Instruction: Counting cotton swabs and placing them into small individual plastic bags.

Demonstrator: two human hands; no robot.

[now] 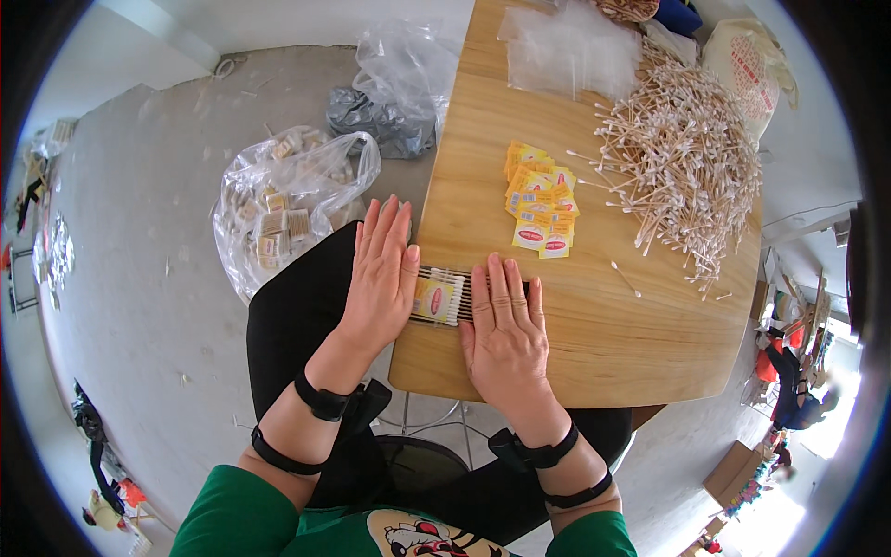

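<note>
Between my two hands, at the near left edge of the table, lies a small flat row of cotton swabs (456, 297) with a yellow label card (432, 299) on top. Dark parallel lines show beside the swabs, and a dark edge sticks out past my right fingers; I cannot tell what this is. My left hand (379, 274) is stretched out on edge, its thumb side at the row's left end. Palm down, my right hand (506, 325) rests flat over the right end, hiding that part. Neither hand is closed around anything.
Several yellow label cards (542, 200) lie mid-table. Beyond them is a large heap of loose cotton swabs (682, 153), with clear plastic sleeves (571, 51) at the far edge. On the left, a clear bag (278, 209) holds packed swabs. One stray swab (626, 279) lies near the heap.
</note>
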